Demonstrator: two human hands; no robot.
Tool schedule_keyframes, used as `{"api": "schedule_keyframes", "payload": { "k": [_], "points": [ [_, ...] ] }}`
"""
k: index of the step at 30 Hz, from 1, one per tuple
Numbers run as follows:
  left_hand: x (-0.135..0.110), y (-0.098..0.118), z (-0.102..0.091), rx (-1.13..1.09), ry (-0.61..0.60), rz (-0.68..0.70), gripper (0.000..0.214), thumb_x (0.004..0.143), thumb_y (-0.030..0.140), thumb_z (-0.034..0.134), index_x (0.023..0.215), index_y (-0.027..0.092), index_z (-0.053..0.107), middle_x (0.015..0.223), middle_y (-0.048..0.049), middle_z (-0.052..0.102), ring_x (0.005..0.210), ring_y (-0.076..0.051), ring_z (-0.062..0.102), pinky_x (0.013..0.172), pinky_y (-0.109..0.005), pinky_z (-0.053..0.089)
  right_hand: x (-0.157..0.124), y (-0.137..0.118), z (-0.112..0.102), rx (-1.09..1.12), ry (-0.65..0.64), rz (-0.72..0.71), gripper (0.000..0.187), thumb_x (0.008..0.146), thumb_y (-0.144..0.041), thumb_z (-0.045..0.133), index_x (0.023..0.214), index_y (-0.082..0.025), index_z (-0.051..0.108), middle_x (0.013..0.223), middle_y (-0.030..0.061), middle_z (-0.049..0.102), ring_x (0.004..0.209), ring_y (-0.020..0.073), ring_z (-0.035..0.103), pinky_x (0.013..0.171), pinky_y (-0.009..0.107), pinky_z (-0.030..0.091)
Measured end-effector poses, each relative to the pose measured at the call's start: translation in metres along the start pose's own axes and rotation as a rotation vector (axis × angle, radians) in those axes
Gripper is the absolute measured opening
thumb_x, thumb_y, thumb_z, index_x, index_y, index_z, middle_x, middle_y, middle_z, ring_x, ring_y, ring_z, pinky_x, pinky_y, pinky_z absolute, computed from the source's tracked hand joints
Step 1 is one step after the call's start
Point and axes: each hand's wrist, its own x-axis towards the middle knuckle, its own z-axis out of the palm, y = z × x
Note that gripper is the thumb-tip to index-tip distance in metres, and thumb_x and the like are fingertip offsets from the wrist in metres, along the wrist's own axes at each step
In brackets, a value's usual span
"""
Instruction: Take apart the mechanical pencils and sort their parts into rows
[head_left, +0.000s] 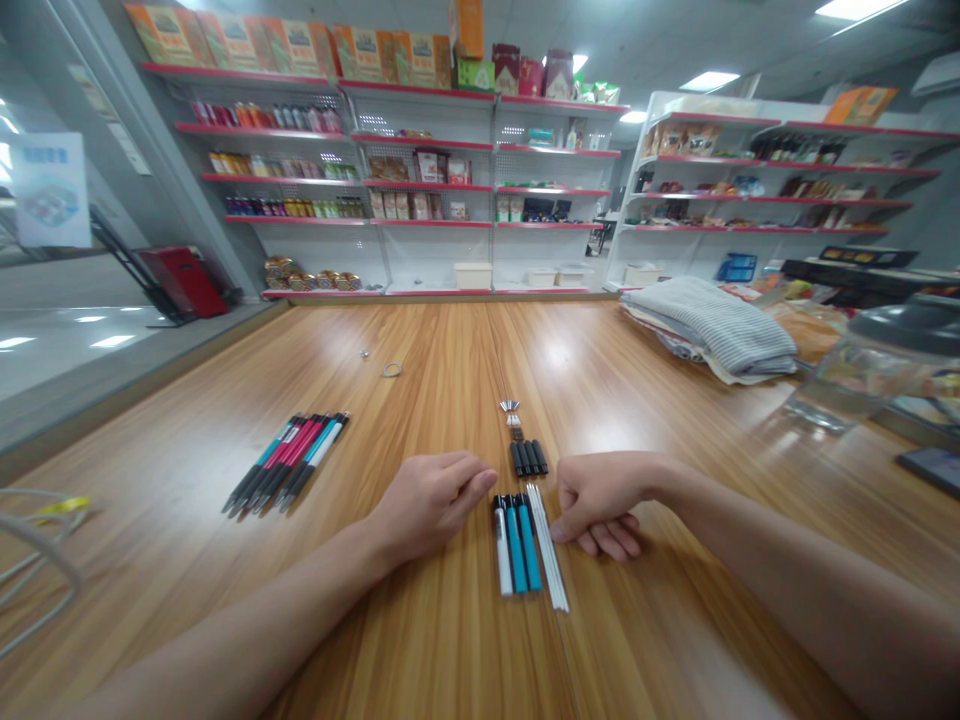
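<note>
Pen parts lie in groups between my two hands: white and blue pen barrels, thin white refills, black rubber grips, tiny springs with small white pieces, and silver pen tips. My left hand rests on the table just left of the barrels, fingers curled in and nothing seen in them. On the other side, my right hand lies loosely closed beside the refills, its thumb close to them. Farther left is a row of assembled pens in blue, red and white.
A small ring lies farther back on the wooden table. Folded striped cloth and a clear water jug stand at right, near a phone. A pale cable coils at left. Stocked shelves line the back.
</note>
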Motion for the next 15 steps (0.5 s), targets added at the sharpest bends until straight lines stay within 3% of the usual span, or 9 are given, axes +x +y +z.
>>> {"api": "schedule_keyframes", "payload": {
  "k": [11,13,15],
  "points": [
    [0.0,0.0,-0.007,-0.257,0.093,-0.111,0.019,0.09,0.023,0.047,0.094,0.015,0.063,0.073,-0.0019,0.059,0.062,-0.011,0.052,0.06,-0.023,0.04,-0.003,0.006,-0.004,0.045,-0.02,-0.061,0.049,0.076,-0.059,0.058,0.066,-0.011,0.059,0.053,0.0022,0.063,0.039,0.0108,0.057,0.032,0.017,0.035],
    [0.002,0.001,-0.007,-0.3,0.127,-0.1,0.019,0.09,0.021,0.046,0.095,0.015,0.064,0.078,-0.0039,0.06,0.068,-0.012,0.054,0.062,-0.024,0.042,0.0,0.008,-0.003,0.107,0.15,-0.175,0.048,0.076,-0.058,0.059,0.065,-0.012,0.058,0.043,-0.0019,0.055,0.031,0.008,0.047,0.03,0.017,0.029],
    [0.003,0.002,-0.006,-0.354,0.175,-0.086,0.021,0.091,0.018,0.044,0.097,0.016,0.064,0.084,-0.0059,0.061,0.076,-0.013,0.056,0.068,-0.025,0.045,0.007,0.008,-0.001,0.208,0.513,-0.355,0.048,0.079,-0.058,0.054,0.061,-0.014,0.054,0.034,-0.0068,0.041,0.026,0.0053,0.031,0.029,0.018,0.021]
  ]
}}
